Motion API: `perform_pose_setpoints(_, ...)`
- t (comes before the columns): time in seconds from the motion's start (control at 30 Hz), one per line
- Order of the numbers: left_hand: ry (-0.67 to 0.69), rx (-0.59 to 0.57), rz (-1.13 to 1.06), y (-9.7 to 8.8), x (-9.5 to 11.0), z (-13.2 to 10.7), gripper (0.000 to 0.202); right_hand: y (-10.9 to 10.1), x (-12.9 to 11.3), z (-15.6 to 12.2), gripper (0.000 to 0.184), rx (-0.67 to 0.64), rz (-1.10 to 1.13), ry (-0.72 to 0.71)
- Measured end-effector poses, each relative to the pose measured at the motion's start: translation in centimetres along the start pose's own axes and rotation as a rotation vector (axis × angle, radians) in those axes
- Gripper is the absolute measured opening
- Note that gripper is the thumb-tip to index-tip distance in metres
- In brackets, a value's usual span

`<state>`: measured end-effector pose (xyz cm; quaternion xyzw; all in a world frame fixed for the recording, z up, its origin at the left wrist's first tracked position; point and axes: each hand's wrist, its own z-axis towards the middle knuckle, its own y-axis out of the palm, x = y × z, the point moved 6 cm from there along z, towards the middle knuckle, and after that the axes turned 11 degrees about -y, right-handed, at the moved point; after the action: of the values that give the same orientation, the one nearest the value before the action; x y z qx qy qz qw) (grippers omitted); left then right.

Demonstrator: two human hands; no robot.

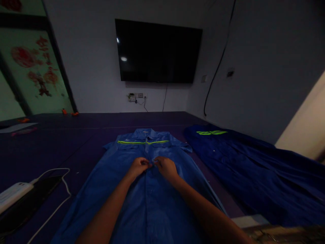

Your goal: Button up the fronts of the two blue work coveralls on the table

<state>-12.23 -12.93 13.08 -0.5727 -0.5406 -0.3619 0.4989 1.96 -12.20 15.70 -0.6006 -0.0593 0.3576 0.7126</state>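
Am seeing blue shirt [142,203] lying flat, front up, on purple table [50,149]. My left hand [138,166] and right hand [165,167] are meeting at chest midline, fingers curled tight, pinching shirt's front edges. Beyond, at right, darker garment [254,166] lying spread; television [158,51] hanging on far wall.

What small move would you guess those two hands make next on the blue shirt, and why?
Probably press the front edges together at the pinch: left hand and right hand meet fingertip to fingertip on the centre line of the blue shirt, just below its reflective stripe, and it lies flat.
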Motion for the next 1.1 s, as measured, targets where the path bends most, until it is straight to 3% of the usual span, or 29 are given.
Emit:
perform_pose_setpoints(0.07,-0.061,-0.036,0.074,0.0,-0.1,-0.5,0.028,-0.7,-0.1,-0.2,0.024,0.016,0.001,0.004)
perform_pose_setpoints(0.17,-0.138,-0.187,0.196,0.5,-0.4,-1.5,0.028,-1.0,-0.7,-0.6,0.023,0.01,0.041,-0.043)
perform_pose_setpoints(0.43,-0.249,-0.672,0.487,1.9,-0.9,-4.0,0.015,0.9,-3.9,-3.8,0.029,-0.154,0.169,-0.455)
perform_pose_setpoints(0.7,-0.301,-0.832,0.498,2.6,-1.3,-5.0,0.018,1.1,-4.4,-6.7,0.027,-0.244,0.12,-0.615)
perform_pose_setpoints(0.9,-0.298,-0.903,0.55,2.8,-1.8,-4.6,0.021,1.2,-5.2,-6.8,0.019,-0.162,0.07,-0.701)
perform_pose_setpoints(1.1,-0.294,-0.925,0.65,3.0,-2.0,-4.5,0.033,0.5,-5.7,-7.1,0.02,0.017,-0.01,-0.802)
